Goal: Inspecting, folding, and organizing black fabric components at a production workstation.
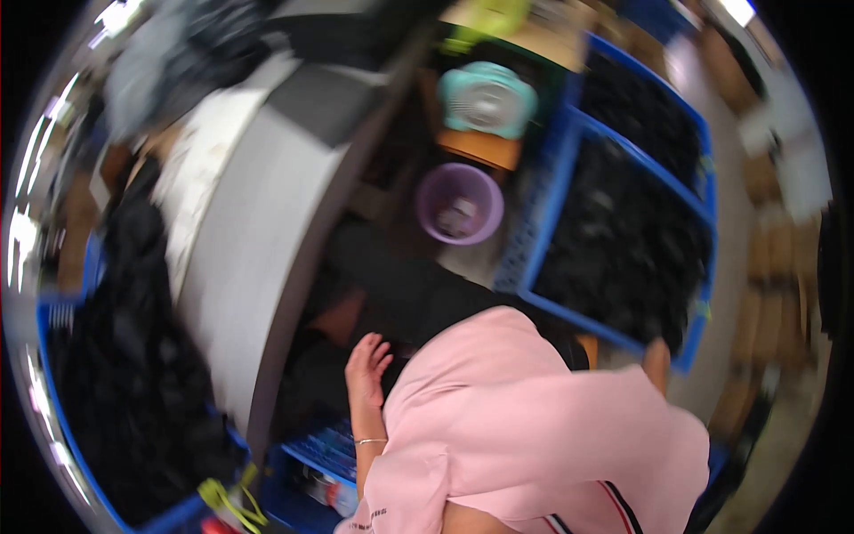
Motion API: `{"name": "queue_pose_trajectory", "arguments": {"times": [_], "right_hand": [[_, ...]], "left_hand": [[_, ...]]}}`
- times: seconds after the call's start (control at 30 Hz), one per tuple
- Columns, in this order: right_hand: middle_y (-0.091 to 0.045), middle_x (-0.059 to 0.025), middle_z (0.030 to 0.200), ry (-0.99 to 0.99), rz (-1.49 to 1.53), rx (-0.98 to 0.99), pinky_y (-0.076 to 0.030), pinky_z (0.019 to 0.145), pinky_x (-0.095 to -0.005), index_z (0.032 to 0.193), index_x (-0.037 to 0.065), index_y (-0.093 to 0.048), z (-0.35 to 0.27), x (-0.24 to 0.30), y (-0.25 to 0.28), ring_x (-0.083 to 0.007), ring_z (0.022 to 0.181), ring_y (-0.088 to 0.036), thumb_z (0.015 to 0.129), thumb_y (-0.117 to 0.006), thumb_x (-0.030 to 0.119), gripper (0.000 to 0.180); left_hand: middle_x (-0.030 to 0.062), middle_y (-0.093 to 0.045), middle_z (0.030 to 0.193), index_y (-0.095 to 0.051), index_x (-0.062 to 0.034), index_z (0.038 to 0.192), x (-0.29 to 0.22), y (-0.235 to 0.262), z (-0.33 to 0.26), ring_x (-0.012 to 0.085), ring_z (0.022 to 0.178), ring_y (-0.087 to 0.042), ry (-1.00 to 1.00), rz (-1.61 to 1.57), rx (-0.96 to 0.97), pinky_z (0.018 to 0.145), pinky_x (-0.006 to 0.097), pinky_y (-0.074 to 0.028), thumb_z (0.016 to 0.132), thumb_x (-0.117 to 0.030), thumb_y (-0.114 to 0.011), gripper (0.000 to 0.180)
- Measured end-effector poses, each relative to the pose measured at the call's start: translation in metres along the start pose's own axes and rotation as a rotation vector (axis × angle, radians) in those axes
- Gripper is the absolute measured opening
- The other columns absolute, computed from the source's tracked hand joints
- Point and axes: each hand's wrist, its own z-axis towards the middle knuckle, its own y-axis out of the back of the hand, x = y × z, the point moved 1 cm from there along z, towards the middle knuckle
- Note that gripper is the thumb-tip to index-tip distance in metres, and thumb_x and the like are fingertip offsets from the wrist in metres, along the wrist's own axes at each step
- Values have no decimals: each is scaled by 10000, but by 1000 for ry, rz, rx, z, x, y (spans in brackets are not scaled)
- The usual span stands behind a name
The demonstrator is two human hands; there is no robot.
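My left hand (366, 368) hangs beside my body just right of the grey tabletop edge, its fingers loosely bent and apart with nothing in them. A thin bracelet (370, 440) circles that wrist. Only a blurred bit of my right hand (656, 363) shows past the pink shirt (534, 409), so its fingers are hidden. It is nearest to a blue plastic crate (587, 313) piled with black pieces (623, 240); whether it touches the crate or holds anything cannot be made out.
The grey table (258, 205) runs along my left. Beyond its far side a blue crate (55, 356) holds heaped black material (142, 374). Ahead stand a purple bucket (427, 209) and a teal fan (487, 100). Cardboard boxes (774, 258) are stacked at right.
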Motion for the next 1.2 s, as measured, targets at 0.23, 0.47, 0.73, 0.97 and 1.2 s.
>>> {"name": "queue_pose_trajectory", "arguments": {"times": [0.23,0.47,0.73,0.97,1.2], "right_hand": [[-549,-217,1293,991,-147,-248,-330,1134,-438,1272,-59,-557,-67,245,-213,-393,1276,-469,826,-671,51,473],[-530,-181,1368,1741,167,685,-386,1089,-407,1224,15,-600,-438,493,-370,-353,1292,-496,879,-592,-14,346],[-560,-154,1339,1854,557,1323,-436,1042,-377,1215,31,-606,-739,537,-443,-325,1253,-538,875,-683,52,349],[-663,-153,1070,2141,560,1234,-461,1015,-452,1000,8,-632,-815,553,-467,-377,1080,-605,819,-757,109,242],[-663,-183,965,2396,755,985,-426,1052,-528,922,-22,-616,-717,458,-372,-323,991,-660,816,-675,65,150]], "left_hand": [[108,-644,1267,-600,-35,1294,-1,0,12,215,1105,-644,-100,-78,-35,900,348,-536,999,-305,-603,400],[94,-648,1259,-626,-32,1275,-44,13,9,177,1091,-637,-289,-72,-143,874,298,-517,1010,-265,-588,355],[72,-659,1222,-633,-29,1259,-89,58,-13,158,1077,-638,-422,-149,-308,872,297,-522,1011,-228,-586,322],[71,-647,1237,-558,-25,1352,-130,64,-31,171,1096,-630,-699,-184,-385,961,315,-491,985,-176,-625,403],[135,-269,1599,-262,8,1548,-207,71,-29,217,1431,-337,-1161,-18,-453,1152,344,-306,917,-44,-577,708]]}}
